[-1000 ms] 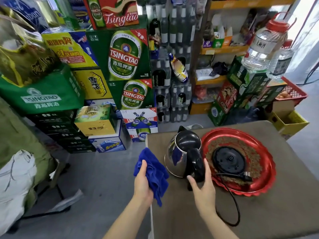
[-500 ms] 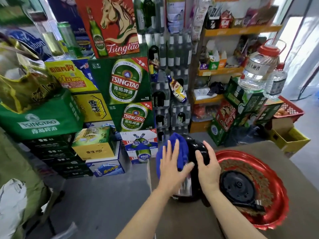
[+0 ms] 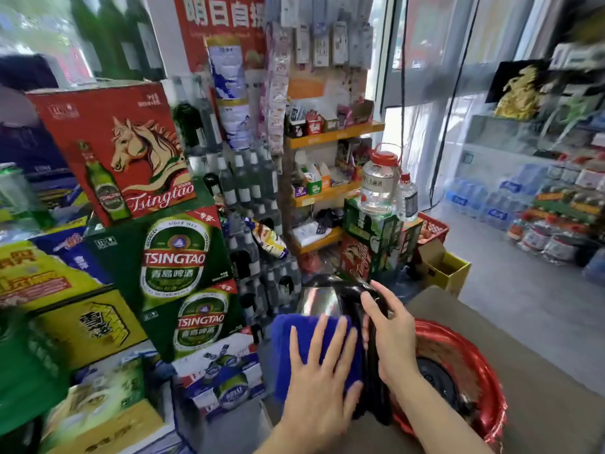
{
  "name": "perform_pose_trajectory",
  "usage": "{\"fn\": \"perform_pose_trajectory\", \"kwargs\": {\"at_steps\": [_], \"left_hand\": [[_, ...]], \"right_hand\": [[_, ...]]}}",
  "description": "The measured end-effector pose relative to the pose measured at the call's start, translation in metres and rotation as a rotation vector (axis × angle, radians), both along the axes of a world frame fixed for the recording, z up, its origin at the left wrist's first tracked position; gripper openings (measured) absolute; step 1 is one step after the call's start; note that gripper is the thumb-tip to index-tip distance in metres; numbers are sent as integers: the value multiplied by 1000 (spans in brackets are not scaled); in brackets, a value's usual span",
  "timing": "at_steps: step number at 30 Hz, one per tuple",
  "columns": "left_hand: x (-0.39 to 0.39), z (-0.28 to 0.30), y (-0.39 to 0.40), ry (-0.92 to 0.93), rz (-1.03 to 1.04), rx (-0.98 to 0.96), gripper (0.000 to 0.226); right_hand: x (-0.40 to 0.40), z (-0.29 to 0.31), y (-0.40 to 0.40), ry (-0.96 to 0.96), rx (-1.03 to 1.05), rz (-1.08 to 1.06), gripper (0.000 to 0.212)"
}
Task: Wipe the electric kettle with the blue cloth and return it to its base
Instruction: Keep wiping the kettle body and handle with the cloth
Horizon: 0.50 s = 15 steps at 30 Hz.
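Note:
The steel electric kettle (image 3: 319, 301) with a black lid and handle is lifted in front of me, off its base. My right hand (image 3: 391, 335) grips the black handle on the kettle's right side. My left hand (image 3: 322, 371) lies flat, fingers spread, pressing the blue cloth (image 3: 294, 348) against the kettle's near left side. The cloth hides most of the steel body. The round black base (image 3: 435, 380) sits in a red tray (image 3: 468, 365) on the table, just right of the kettle and partly hidden by my right forearm.
The brown table (image 3: 540, 398) runs off to the right. Stacked beer cartons (image 3: 176, 267), bottles and orange shelves (image 3: 330, 136) stand close behind and left of the kettle. A large water jug (image 3: 379, 181) sits on boxes. Grey floor opens at the right.
The kettle has come up off the table, held by its handle. My left hand went from holding the cloth beside it to pressing the cloth on its side, sliding lower. The view tilted up.

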<state>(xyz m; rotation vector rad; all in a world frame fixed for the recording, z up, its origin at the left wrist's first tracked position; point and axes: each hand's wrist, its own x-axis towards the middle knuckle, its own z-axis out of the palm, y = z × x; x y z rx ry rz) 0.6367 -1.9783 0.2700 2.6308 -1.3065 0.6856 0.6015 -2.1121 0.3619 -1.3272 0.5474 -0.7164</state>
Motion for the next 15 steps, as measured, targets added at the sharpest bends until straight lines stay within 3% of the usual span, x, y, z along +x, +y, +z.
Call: {"fn": "perform_pose_trajectory", "kwargs": {"at_steps": [2, 4, 10, 12, 15], "left_hand": [[-4, -2, 10, -136, -178, 71, 80], [6, 17, 5, -145, -270, 28, 79], [43, 118, -70, 485, 7, -439, 75], [25, 124, -87, 439, 51, -387, 79], [-24, 95, -79, 121, -123, -211, 85]], "right_hand": [[-6, 13, -5, -35, -4, -25, 31], [-14, 23, -11, -61, -19, -45, 34], [-37, 57, -34, -188, 53, -144, 33], [-46, 61, -44, -221, 105, -200, 32], [-62, 67, -58, -260, 128, -231, 33]]}}
